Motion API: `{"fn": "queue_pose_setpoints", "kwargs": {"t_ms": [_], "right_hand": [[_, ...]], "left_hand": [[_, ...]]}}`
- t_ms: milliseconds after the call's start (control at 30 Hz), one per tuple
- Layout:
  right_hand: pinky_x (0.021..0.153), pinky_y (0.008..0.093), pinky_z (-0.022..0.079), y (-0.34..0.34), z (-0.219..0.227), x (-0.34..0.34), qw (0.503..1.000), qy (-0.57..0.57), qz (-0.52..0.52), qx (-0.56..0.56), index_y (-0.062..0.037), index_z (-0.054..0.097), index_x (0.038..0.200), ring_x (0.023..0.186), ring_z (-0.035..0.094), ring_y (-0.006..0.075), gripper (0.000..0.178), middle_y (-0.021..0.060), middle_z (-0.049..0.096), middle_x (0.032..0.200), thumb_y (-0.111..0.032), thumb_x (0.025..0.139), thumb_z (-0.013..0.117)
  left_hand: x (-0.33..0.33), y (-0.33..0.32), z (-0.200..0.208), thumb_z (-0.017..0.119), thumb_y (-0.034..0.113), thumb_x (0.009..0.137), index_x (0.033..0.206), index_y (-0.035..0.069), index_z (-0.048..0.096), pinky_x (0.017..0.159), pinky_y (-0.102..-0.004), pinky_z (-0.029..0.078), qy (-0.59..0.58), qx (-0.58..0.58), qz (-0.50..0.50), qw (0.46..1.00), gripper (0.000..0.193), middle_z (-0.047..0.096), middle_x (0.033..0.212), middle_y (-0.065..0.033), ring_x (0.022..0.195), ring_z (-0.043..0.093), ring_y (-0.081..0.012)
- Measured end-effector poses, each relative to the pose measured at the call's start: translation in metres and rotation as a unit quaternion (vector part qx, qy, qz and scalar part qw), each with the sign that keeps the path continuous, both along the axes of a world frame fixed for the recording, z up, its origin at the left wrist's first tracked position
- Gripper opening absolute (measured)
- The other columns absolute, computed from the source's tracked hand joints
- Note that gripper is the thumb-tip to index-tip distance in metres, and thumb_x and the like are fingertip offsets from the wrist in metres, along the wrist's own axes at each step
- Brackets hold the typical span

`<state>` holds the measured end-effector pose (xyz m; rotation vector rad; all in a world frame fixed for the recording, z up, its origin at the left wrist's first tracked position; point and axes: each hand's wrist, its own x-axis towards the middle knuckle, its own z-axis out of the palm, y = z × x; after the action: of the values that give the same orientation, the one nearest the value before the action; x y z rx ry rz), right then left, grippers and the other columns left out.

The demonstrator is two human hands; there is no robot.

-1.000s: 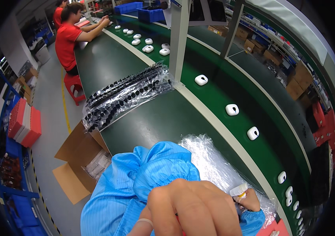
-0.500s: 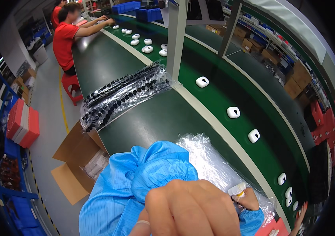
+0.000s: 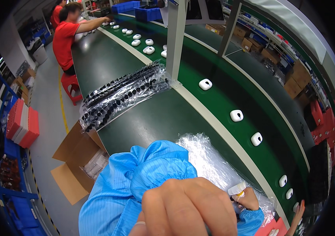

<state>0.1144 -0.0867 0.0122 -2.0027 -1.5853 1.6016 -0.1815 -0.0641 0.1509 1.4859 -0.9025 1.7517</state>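
Observation:
My left hand (image 3: 189,204), very large at the bottom middle, is closed with its knuckles toward me. What its fingers hold, if anything, is hidden. A pale band circles one of its digits. The blue sleeve (image 3: 159,165) gathers behind it. Lower right, my right hand (image 3: 249,198) is closed around a small white cylindrical thing with a yellow band (image 3: 237,188), above a sheet of clear plastic bags (image 3: 210,157). On the green conveyor belt (image 3: 222,94) beyond lie white rounded earbud cases (image 3: 236,115) with dark oval spots.
Another person's hand (image 3: 300,210) touches a case at the lower right. A co-worker in red (image 3: 63,43) reaches over the belt at far left. Black parts in clear plastic (image 3: 124,94) lie on the table beside a grey post (image 3: 176,43). An open carton (image 3: 71,157) stands left.
The nearer cases have shifted down and right along the belt. The other person's hand at lower right has moved onto a case. My left hand has moved slightly; my right hand stays put.

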Motion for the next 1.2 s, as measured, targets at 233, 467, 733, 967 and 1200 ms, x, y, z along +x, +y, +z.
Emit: {"fn": "queue_pose_setpoints", "kwargs": {"t_ms": [233,467,733,967,1200], "right_hand": [[0.039,0.0207,0.040,-0.001,0.000,0.000,1.000,-0.005,0.007,0.009,0.0029,0.061,0.088,0.048,0.053,0.0090,0.022,0.0057,0.062,0.065,-0.007,0.069,0.064],[0.038,0.0210,0.038,-0.001,-0.003,0.004,1.000,0.009,-0.002,0.010,0.0035,0.062,0.088,0.043,0.050,0.0088,0.022,0.0060,0.062,0.064,-0.007,0.068,0.065],[0.038,0.0208,0.039,0.000,0.002,-0.002,1.000,-0.010,0.007,0.018,0.0034,0.062,0.087,0.043,0.050,0.0088,0.022,0.0060,0.062,0.064,-0.007,0.068,0.065],[0.039,0.0209,0.039,-0.001,0.000,0.000,1.000,-0.014,0.001,0.008,0.0028,0.062,0.087,0.046,0.052,0.0089,0.022,0.0060,0.062,0.065,-0.008,0.068,0.066],[0.039,0.0211,0.040,0.000,-0.001,0.001,1.000,-0.011,0.003,0.007,0.0026,0.062,0.087,0.047,0.053,0.0089,0.022,0.0055,0.062,0.065,-0.009,0.068,0.066]], "left_hand": [[-0.004,-0.002,0.000,0.037,0.029,0.092,0.084,0.007,0.066,0.079,-0.0339,0.045,0.008,-0.010,0.013,1.000,0.037,0.060,0.093,-0.0075,0.090,0.056,-0.0244],[-0.007,0.005,0.008,0.037,0.028,0.092,0.089,0.005,0.063,0.080,-0.0361,0.044,0.042,0.058,-0.003,0.997,0.035,0.061,0.097,-0.0089,0.092,0.057,-0.0260],[-0.001,-0.003,0.005,0.037,0.026,0.092,0.087,0.006,0.064,0.079,-0.0338,0.044,-0.016,-0.021,0.033,0.999,0.034,0.061,0.097,-0.0085,0.091,0.057,-0.0259],[-0.004,-0.006,-0.005,0.054,0.014,0.084,0.082,0.007,0.057,0.064,-0.0354,0.049,-0.047,-0.039,0.009,0.998,0.008,0.061,0.081,-0.0062,0.083,0.054,-0.0243],[-0.003,0.000,0.001,0.037,0.030,0.092,0.087,0.009,0.065,0.076,-0.0314,0.044,0.016,0.015,0.045,0.999,0.036,0.058,0.093,-0.0061,0.089,0.055,-0.0224]]}}
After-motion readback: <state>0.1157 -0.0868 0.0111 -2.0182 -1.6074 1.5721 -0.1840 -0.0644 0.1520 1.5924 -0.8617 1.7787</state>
